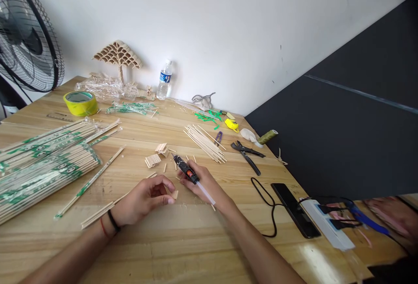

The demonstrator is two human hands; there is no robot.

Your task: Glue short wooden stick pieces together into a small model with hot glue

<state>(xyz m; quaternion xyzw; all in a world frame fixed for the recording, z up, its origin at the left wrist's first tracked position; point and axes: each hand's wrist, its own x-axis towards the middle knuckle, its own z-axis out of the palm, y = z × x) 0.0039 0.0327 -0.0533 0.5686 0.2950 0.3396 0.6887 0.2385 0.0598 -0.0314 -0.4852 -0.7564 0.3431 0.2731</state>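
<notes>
My left hand pinches a small panel of short wooden sticks between thumb and fingers. My right hand is wrapped round a black hot glue gun, its nozzle pointing away to the upper left and a clear glue stick jutting from its back end. Just beyond the hands lie two small blocks of joined sticks, a nearer block and a farther block. Several loose short sticks are scattered around them. Longer sticks lie partly under my left wrist.
A pile of bare sticks and black pliers lie to the right, near a phone and a power strip. Wrapped chopsticks cover the left side. Yellow tape, a bottle and a stick-built tree shape stand behind.
</notes>
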